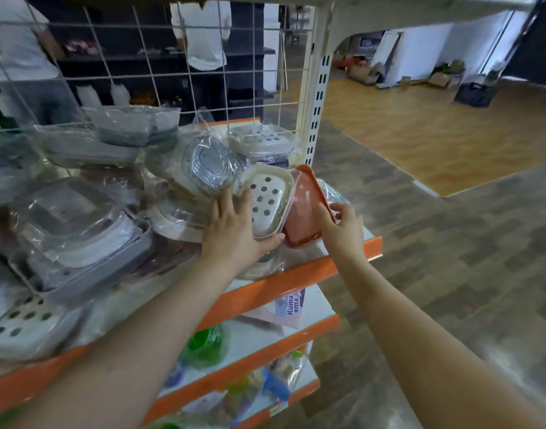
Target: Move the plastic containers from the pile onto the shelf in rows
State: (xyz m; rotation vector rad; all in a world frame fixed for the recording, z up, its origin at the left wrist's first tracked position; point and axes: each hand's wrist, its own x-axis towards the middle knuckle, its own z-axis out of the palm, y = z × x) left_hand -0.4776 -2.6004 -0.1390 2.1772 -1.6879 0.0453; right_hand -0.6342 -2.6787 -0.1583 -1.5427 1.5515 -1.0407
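**Mia:** What are the two hands doing?

**Sam:** The left hand (234, 230) holds the cream plastic soap dish with round holes (265, 202). Its fingers (225, 196) lie up the dish's left side, and the thumb tucks under its low edge. The right hand (342, 224) pinches the rim of the flat salmon-pink plastic container (302, 212).

**Mia:** Where are those two things?

**Sam:** They stand tilted on edge, touching each other, near the right end of the white shelf with the orange front strip (296, 274). The pink one is at three o'clock from the cream one.

**Mia:** And the pile?

**Sam:** It is at nine o'clock from the hands. There are clear plastic boxes in crinkly wrap (70, 218) on a grey tray (89, 280). At twelve o'clock sits another wrapped cream holed dish (262, 140), by the white wire grid (172, 72).

**Mia:** How should this step be done well?

**Sam:** I think the hands should keep both things upright and press them close, side by side, so the row stays neat. The pink one is close to the shelf's end, so it could slip off. Let go slowly. The wrap looks slippery, so hold the hard rims, not the loose wrap.
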